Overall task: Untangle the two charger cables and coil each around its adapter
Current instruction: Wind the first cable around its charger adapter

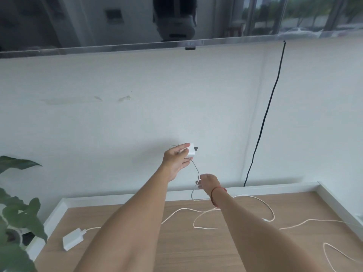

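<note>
White adapter (192, 152) is getting gripped by the left hand (176, 160) mid-frame while the right hand (209, 182) is pinching its cable (195, 167), so yanking is probably risking a tighter knot.

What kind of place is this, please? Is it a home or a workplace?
Probably a living room, though an office lounge is possible: a big wall-mounted screen with a black cable hanging down, a wood-topped cabinet below it, and a leafy houseplant.

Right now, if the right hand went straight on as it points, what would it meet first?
Probably the left hand gripping the adapter, up-left of the right hand pinching its cable; depth unclear, else the wall.
</note>
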`<action>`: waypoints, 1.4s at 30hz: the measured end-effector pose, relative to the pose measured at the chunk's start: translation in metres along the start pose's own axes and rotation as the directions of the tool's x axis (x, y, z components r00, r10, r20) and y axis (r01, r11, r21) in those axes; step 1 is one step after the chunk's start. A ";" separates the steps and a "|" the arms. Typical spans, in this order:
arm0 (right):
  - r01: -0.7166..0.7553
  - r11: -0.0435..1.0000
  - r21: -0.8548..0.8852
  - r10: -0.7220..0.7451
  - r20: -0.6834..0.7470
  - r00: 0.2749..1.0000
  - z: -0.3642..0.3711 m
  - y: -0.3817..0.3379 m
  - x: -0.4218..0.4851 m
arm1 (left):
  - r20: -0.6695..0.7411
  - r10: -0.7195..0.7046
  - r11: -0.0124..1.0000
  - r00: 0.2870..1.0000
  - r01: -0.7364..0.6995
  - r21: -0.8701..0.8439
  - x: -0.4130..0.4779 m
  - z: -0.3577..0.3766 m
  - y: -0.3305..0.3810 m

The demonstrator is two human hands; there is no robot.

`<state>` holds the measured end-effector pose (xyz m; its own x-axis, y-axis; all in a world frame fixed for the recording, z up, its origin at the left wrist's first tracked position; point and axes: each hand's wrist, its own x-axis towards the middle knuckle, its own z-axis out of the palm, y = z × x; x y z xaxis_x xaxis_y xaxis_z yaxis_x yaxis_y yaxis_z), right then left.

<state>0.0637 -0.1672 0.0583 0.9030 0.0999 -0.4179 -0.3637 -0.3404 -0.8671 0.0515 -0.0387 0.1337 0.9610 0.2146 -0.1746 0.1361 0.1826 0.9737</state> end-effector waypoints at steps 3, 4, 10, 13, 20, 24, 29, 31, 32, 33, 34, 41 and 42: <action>0.039 0.950 0.310 -0.053 0.037 0.998 -0.003 -0.036 -0.010 | -0.013 0.040 0.998 0.999 -0.040 0.047 -0.001 0.001 -0.003; 0.019 0.934 0.356 -0.049 0.077 0.996 -0.004 -0.041 -0.014 | -0.021 0.052 0.997 0.998 -0.051 0.059 -0.001 0.002 -0.003; 0.134 0.928 0.347 -0.157 0.036 0.987 0.006 -0.030 -0.016 | -0.018 0.010 0.996 1.000 -0.009 0.090 -0.002 -0.001 -0.001; 0.185 0.942 0.280 -0.209 0.057 0.976 0.011 -0.028 -0.015 | -0.056 0.046 0.997 0.997 -0.043 0.058 0.000 -0.001 -0.004; 0.183 0.946 0.267 -0.235 0.178 0.956 0.014 -0.033 -0.020 | -0.191 0.106 0.993 0.976 -0.115 -0.036 0.009 0.000 -0.011; 0.172 0.928 0.331 -0.228 0.140 0.964 0.017 -0.031 -0.018 | -0.199 0.128 0.990 0.972 -0.136 -0.026 0.013 -0.003 -0.010; 0.190 0.929 0.317 -0.245 0.143 0.959 0.014 -0.042 -0.018 | -0.216 0.140 0.990 0.966 -0.142 0.008 0.018 -0.009 -0.009; 0.216 0.940 0.263 -0.267 0.180 0.947 0.007 -0.051 -0.019 | -0.225 0.149 0.989 0.963 -0.149 0.021 0.019 -0.012 -0.009; 0.232 0.949 0.215 -0.275 0.197 0.941 0.004 -0.057 -0.019 | -0.225 0.152 0.988 0.962 -0.149 0.031 0.020 -0.012 -0.010; 0.247 0.955 0.161 -0.278 0.207 0.938 0.001 -0.062 -0.019 | -0.222 0.152 0.988 0.963 -0.147 0.040 0.021 -0.012 -0.011; 0.262 0.959 0.110 -0.280 0.210 0.937 -0.002 -0.067 -0.019 | -0.217 0.151 0.989 0.964 -0.145 0.042 0.021 -0.012 -0.012; 0.380 0.923 -0.053 -0.370 0.140 0.918 -0.022 -0.107 -0.019 | -0.075 0.137 0.990 0.988 -0.137 0.016 0.020 -0.013 -0.001; 0.398 0.916 -0.058 -0.388 0.134 0.912 -0.024 -0.112 -0.018 | -0.073 0.141 0.990 0.987 -0.139 0.033 0.020 -0.012 0.001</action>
<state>0.0934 -0.1535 0.1696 0.9339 0.3482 -0.0812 0.0397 -0.3266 -0.9443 0.0682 -0.0226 0.1297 0.9503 0.3079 -0.0459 0.0094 0.1190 0.9928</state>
